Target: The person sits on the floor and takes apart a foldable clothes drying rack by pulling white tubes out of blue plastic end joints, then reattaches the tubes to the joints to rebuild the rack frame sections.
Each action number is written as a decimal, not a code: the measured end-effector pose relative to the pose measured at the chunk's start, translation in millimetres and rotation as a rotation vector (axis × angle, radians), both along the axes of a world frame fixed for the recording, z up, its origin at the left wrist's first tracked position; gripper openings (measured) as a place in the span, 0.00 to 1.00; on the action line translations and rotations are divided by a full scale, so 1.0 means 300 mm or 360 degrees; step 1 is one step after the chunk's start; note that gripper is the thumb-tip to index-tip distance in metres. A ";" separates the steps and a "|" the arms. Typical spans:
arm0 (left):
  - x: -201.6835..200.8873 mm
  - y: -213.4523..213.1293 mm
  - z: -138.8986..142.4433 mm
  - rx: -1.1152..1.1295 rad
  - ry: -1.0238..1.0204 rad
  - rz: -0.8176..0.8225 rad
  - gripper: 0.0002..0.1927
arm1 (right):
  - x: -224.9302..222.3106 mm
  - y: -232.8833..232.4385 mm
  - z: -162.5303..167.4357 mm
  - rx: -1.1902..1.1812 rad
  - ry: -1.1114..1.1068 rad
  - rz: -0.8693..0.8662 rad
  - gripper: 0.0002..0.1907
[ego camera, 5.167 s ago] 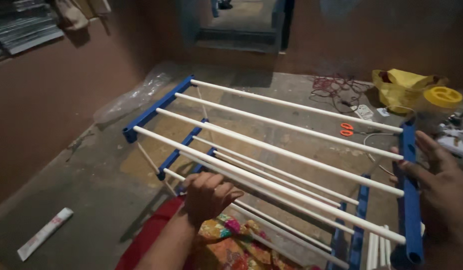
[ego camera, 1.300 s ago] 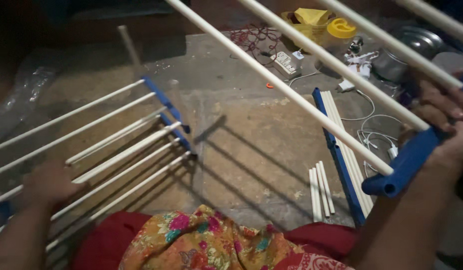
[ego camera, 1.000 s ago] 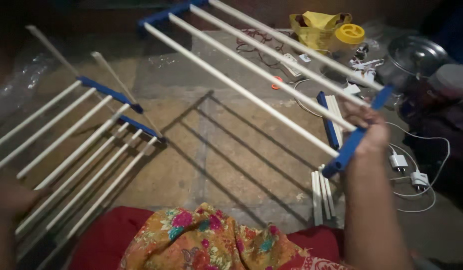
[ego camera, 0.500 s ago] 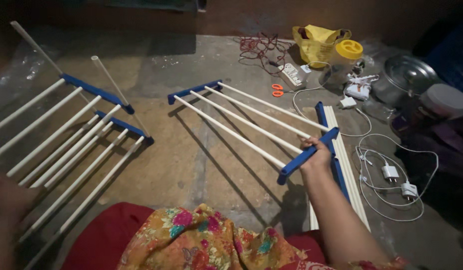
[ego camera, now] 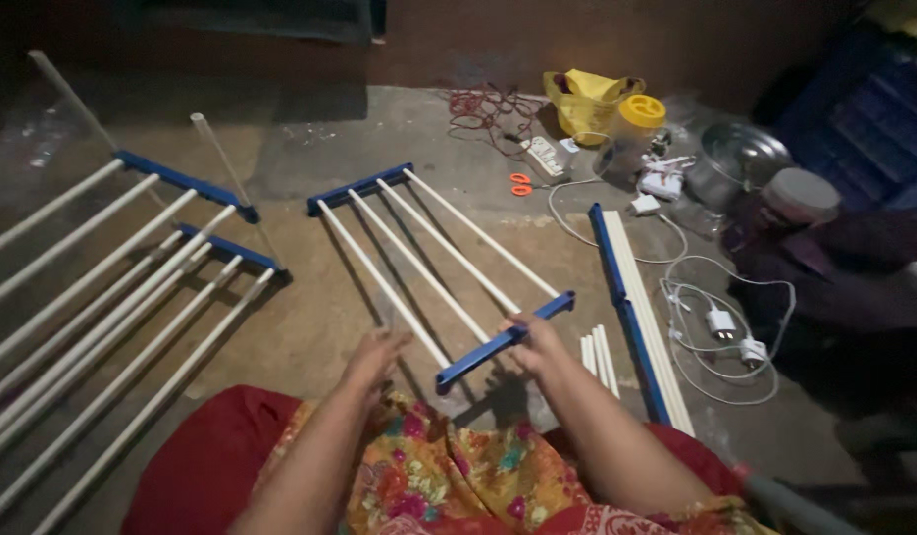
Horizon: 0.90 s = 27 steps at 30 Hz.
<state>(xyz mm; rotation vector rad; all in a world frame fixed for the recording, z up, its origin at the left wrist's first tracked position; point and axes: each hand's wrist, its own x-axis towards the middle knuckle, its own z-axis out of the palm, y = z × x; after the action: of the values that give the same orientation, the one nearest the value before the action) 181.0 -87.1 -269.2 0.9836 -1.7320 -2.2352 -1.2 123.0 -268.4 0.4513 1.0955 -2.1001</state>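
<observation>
A small drying-rack section [ego camera: 434, 253], three white rods between two blue end bars, lies on the concrete floor in front of me. My right hand [ego camera: 536, 342] grips its near blue end bar [ego camera: 488, 347]. Just left of that bar, my left hand [ego camera: 374, 357] hovers with fingers spread, holding nothing. A larger rack section [ego camera: 102, 287] with several white rods and blue bars lies at the left.
Another blue bar with white rods [ego camera: 637, 297] lies at the right beside short loose rods [ego camera: 597, 357]. Farther back are orange scissors [ego camera: 519, 184], a yellow bag [ego camera: 582, 99], a yellow-lidded jar [ego camera: 639, 114], white chargers with cables [ego camera: 721, 322], a metal bowl [ego camera: 741, 159].
The rack came apart: the big section went to the left on the floor, and my right hand lowered the small three-rod section to the floor. My left hand came in beside it.
</observation>
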 end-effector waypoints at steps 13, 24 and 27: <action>0.075 -0.022 -0.074 0.0587 0.0235 -0.0195 0.31 | -0.002 0.018 -0.077 0.0185 -0.0010 0.0357 0.04; -0.025 -0.069 -0.190 0.0680 0.0134 -0.0187 0.38 | -0.043 -0.015 -0.212 0.0234 -0.0182 0.0265 0.07; -0.036 -0.059 -0.215 0.0742 0.0073 -0.0286 0.38 | -0.056 -0.023 -0.222 0.0274 -0.0280 0.0290 0.07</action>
<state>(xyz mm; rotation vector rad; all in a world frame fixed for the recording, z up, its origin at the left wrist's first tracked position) 170.2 -104.7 -333.6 0.8684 -1.3523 -2.8321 -18.1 116.0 -334.8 0.5841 1.1720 -1.7805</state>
